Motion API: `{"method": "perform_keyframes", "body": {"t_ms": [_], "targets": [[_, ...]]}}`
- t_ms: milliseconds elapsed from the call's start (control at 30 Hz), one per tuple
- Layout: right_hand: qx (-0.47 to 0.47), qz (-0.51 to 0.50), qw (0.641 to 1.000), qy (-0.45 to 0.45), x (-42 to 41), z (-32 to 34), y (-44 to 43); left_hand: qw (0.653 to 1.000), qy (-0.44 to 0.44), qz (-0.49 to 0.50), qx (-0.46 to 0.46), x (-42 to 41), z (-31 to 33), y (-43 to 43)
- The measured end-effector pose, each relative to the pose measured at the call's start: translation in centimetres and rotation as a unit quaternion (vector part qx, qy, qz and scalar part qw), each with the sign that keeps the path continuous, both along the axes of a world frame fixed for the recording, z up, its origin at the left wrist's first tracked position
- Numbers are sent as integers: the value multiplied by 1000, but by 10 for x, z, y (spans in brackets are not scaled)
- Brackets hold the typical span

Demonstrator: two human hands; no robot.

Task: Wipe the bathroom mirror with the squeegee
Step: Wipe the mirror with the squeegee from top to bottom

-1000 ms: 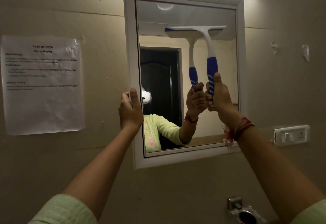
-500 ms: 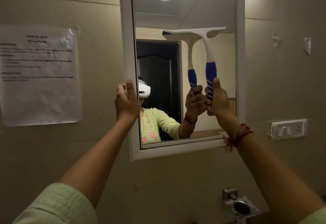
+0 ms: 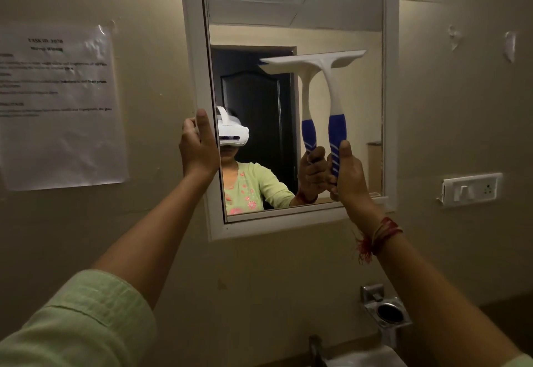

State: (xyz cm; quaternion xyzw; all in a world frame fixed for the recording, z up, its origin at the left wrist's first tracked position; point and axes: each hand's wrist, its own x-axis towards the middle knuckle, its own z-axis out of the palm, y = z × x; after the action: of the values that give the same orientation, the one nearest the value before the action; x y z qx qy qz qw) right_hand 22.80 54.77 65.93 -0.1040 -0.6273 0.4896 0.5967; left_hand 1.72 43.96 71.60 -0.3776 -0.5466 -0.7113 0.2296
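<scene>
A white-framed mirror [image 3: 388,78] hangs on the beige wall ahead. My right hand [image 3: 347,176] grips the blue lower handle of a white squeegee [image 3: 331,89]. Its blade lies level against the glass at mid height, right of centre. The squeegee's reflection stands just left of it in the glass. My left hand [image 3: 199,144] holds the left edge of the mirror frame, thumb up on the frame's front face.
A printed paper sheet [image 3: 57,107] is taped to the wall on the left. A white switch plate [image 3: 471,189] sits to the right of the mirror. Below are a metal holder [image 3: 386,310], a tap [image 3: 317,349] and a white basin's edge [image 3: 366,359].
The squeegee blade has moved down the glass from near the top to about mid height. My view has tilted downward, so the mirror sits higher. My left hand stays on the frame.
</scene>
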Motion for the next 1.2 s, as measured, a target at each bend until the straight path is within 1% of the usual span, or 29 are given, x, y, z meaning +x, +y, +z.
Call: {"method": "perform_keyframes", "body": {"t_ms": [100, 167, 267, 500, 900, 1200], "targets": [[-5, 67, 997, 24, 3, -12, -3, 1000, -4, 7, -7, -2, 1, 1], [6, 83, 996, 16, 5, -21, -8, 1000, -3, 14, -11, -2, 0, 1], [4, 84, 996, 0, 7, -35, -12, 1000, -3, 8, -14, -2, 0, 0], [-23, 31, 998, -40, 12, -61, -16, 999, -12, 22, -25, -2, 0, 1], [-63, 33, 995, -73, 10, -127, -25, 999, -10, 34, -29, -4, 1, 4], [-88, 38, 993, -73, 13, -168, -36, 998, -14, 45, -41, 0, 2, 1]]}}
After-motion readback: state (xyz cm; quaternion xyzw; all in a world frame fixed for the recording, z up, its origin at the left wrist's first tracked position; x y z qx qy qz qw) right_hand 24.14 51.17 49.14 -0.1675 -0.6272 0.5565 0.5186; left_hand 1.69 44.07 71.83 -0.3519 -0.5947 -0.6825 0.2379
